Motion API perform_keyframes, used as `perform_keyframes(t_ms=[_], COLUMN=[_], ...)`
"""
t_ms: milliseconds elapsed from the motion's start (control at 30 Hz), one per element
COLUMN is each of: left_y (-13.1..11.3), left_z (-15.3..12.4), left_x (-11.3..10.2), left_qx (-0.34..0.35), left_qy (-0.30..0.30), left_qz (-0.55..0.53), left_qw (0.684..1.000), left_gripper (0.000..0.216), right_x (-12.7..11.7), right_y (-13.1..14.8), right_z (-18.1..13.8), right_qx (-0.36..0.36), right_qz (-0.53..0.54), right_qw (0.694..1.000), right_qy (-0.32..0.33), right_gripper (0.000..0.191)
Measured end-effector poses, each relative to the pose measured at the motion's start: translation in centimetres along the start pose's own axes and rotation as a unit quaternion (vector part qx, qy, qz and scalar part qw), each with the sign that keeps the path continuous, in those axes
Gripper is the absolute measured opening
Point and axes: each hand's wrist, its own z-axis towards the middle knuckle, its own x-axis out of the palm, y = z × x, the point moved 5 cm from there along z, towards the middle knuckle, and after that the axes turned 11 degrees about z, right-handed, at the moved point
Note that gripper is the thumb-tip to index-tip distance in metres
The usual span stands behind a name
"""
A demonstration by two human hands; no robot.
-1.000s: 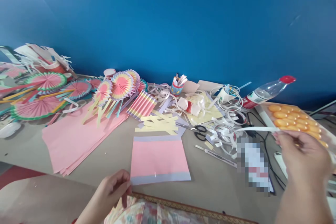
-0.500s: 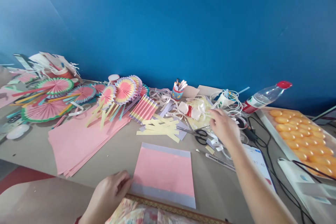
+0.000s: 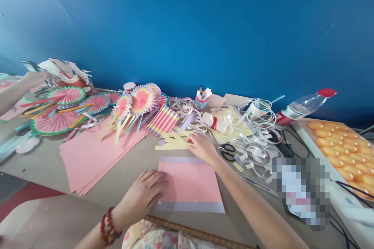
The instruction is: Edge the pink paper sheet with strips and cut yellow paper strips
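Observation:
A pink sheet with lilac bands (image 3: 189, 183) along its far and near edges lies flat on the table before me. My left hand (image 3: 142, 198), with a red bead bracelet on the wrist, rests on its left side, fingers stretched out. Beyond the sheet, my right hand (image 3: 203, 148) reaches into a pile of pale yellow paper strips (image 3: 172, 142), thumb and fingers closing at their right end. Black-handled scissors (image 3: 228, 152) lie right of that hand. A pleated pink, yellow and lilac paper (image 3: 163, 120) sits behind the strips.
Pink sheets (image 3: 99, 155) are stacked at left, with pleated paper fans (image 3: 142, 99) behind. Another person's arm (image 3: 25, 83) reaches in at far left. A pen cup (image 3: 200, 103), tangled white strips (image 3: 257, 151), a cutter (image 3: 258, 184), a bottle (image 3: 304, 107) and a tray of orange-yellow objects (image 3: 339, 140) stand or lie about.
My right hand has moved left from the tangled white strips to the yellow strips. My left hand has slid forward onto the banded sheet. The other person's arm has come further into view.

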Motion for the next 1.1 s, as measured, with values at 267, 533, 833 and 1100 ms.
perform_keyframes(t_ms=[267,533,833,1100], left_y=[0.3,4.4,5.3,7.0], left_z=[0.6,2.3,7.7,7.1], left_x=[-0.6,-3.7,-6.2,-4.1], left_qx=[-0.008,-0.084,-0.046,-0.114], left_qy=[-0.016,-0.153,-0.128,-0.011], left_qz=[-0.04,-0.052,-0.075,-0.201], left_qw=[0.999,0.983,0.988,0.973], left_gripper=[0.023,0.025,0.02,0.019], right_x=[0.1,-2.4,-2.2,-1.7], right_y=[-1.2,-0.7,1.9,1.4], right_z=[0.4,-0.3,-2.8,-2.8], right_qx=[0.022,0.006,0.014,0.046], right_qz=[0.084,0.172,0.287,0.312], right_qw=[0.996,0.984,0.947,0.938], right_qy=[-0.001,0.037,0.145,0.145], right_gripper=[0.019,0.007,0.017,0.019])
